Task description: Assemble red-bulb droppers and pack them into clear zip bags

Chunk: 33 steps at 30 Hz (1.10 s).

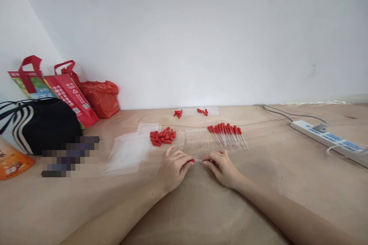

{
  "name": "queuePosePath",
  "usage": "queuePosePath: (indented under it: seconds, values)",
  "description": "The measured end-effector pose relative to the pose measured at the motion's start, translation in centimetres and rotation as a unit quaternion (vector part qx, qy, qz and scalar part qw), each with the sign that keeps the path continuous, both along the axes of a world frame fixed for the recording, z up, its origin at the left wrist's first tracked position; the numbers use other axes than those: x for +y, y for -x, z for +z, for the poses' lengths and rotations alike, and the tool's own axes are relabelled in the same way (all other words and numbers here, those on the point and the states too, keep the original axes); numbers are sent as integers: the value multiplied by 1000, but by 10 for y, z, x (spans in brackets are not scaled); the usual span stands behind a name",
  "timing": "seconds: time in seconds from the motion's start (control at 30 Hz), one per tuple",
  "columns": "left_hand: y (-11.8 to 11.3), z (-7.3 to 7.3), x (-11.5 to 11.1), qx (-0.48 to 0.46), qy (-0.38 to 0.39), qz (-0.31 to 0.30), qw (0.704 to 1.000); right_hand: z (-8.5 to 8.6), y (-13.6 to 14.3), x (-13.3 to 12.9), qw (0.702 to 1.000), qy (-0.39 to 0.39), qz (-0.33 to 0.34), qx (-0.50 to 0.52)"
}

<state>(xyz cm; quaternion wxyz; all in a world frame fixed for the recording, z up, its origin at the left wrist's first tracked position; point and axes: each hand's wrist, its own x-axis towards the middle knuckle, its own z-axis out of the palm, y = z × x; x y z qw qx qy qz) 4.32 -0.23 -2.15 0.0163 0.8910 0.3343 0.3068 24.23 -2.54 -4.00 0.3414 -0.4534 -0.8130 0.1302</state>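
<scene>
My left hand (176,166) pinches a red rubber bulb (192,160), mostly hidden by the fingers. From it a thin clear glass tube (198,160) runs across to my right hand (220,166), whose fingertips are closed on its other end. Bulb and tube meet in line, just above the table. Behind my left hand lies a pile of loose red bulbs (162,136). Clear tubes (197,138) lie side by side in the middle. Beyond my right hand several droppers with red bulbs (228,134) are fanned out.
Clear zip bags (126,153) lie left of the bulbs. More red pieces (178,114) and small bags sit near the wall. A black bag (51,126), red shopping bags (99,97) and an orange pouch (14,160) stand at left. A power strip (330,138) lies at right.
</scene>
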Motion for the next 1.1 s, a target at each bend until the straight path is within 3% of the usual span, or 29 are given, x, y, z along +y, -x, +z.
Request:
queuePosePath:
  seconds: [0.33,0.77,1.1]
  values:
    - [0,1,-4,1,3,-52,999,4,-5,3,997,-57,31,-48]
    - [-1,-1,-4,29,-11,-59,998,6,-4,-4,976,-162,8,-143]
    - [0,-1,-4,31,-26,-74,996,6,6,-5,988,-106,20,-110]
